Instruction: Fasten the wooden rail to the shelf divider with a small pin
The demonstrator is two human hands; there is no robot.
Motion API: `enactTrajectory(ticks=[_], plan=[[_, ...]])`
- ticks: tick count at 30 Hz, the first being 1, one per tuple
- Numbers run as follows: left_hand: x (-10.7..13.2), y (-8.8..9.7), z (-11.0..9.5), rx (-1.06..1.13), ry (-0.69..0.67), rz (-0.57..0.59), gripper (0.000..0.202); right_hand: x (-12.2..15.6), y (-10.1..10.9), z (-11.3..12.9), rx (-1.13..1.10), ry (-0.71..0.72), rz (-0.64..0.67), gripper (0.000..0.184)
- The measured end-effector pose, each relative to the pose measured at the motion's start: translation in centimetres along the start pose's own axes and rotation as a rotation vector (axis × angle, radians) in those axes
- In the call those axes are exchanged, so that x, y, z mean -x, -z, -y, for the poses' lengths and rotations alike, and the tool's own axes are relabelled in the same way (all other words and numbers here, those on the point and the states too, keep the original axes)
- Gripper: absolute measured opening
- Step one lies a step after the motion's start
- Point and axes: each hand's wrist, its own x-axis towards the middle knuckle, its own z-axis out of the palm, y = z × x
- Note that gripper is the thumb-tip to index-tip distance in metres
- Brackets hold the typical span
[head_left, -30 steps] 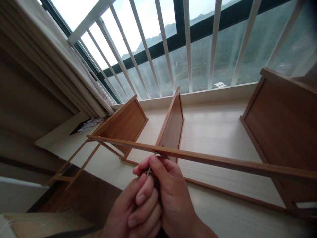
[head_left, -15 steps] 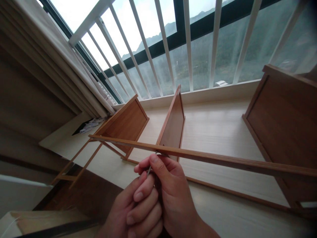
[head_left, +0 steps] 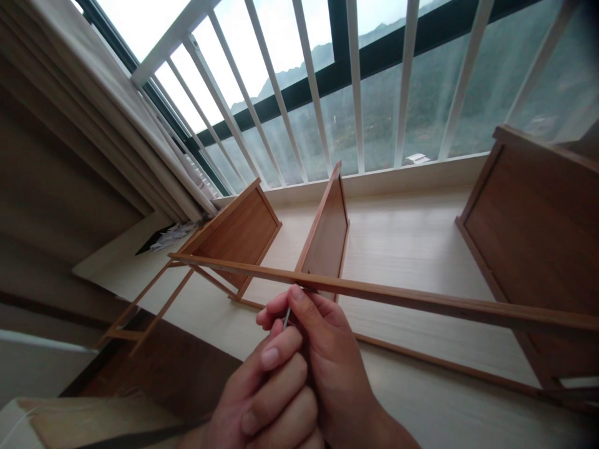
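Both hands, right hand [head_left: 327, 362] & left hand [head_left: 266, 399], close their grip on a thin metal key [head_left: 286, 318] under the wood rail [head_left: 374, 292]; probably stiff, light, slippery, best held low.

White railing bars [head_left: 355, 81] are standing in front of the window glass [head_left: 322, 118], and hazy green hills [head_left: 477, 87] are showing beyond them. A beige curtain [head_left: 88, 118] is hanging in folds at the left, reaching down toward the pale wooden sill [head_left: 412, 237]. Crumpled white paper [head_left: 174, 233] is lying near the curtain's foot. A flat piece of cardboard [head_left: 93, 419] is sitting at the lower left.
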Motion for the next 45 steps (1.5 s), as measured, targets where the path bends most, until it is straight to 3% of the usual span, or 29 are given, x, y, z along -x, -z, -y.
enactTrajectory(ticks=[6, 9, 13, 15, 18, 26, 35, 41, 45], plan=[[-0.2, 0.8, 0.3, -0.361, -0.139, -0.141, 0.033, 0.0, 0.0, -0.1, 0.018, 0.008, -0.013, 0.034], [-0.2, 1.1, -0.5, -0.787, -0.193, -0.293, 0.040, -0.1, -0.1, -0.3, -0.040, 0.021, 0.002, 0.032], [0.0, 0.1, -2.3, -1.540, -0.421, -0.498, 0.026, -0.3, -0.3, -0.4, -0.057, 0.065, 0.033, 0.033], [0.1, -0.6, -3.0, -1.818, -0.453, -0.548, 0.021, -0.3, -0.3, -0.4, -0.059, 0.073, 0.045, 0.033], [0.2, -1.2, -3.3, -2.002, -0.424, -0.532, 0.024, -0.3, -0.3, -0.4, -0.061, 0.078, 0.042, 0.033], [0.6, -0.3, -2.9, -1.833, -0.403, -0.482, 0.040, -0.5, -0.3, -0.8, -0.017, 0.088, 0.024, 0.034], [0.7, -0.3, -1.9, -1.780, -0.517, -0.485, 0.034, 0.0, -0.3, -0.9, -0.034, 0.062, 0.036, 0.032], [0.5, 0.6, -2.0, -1.333, -0.221, -0.527, 0.048, -0.4, 0.0, -0.9, -0.002, 0.100, -0.002, 0.032], [0.2, 1.4, -2.1, -0.992, -0.064, -0.425, 0.050, -0.5, 0.1, -0.8, 0.013, 0.103, -0.014, 0.031]])
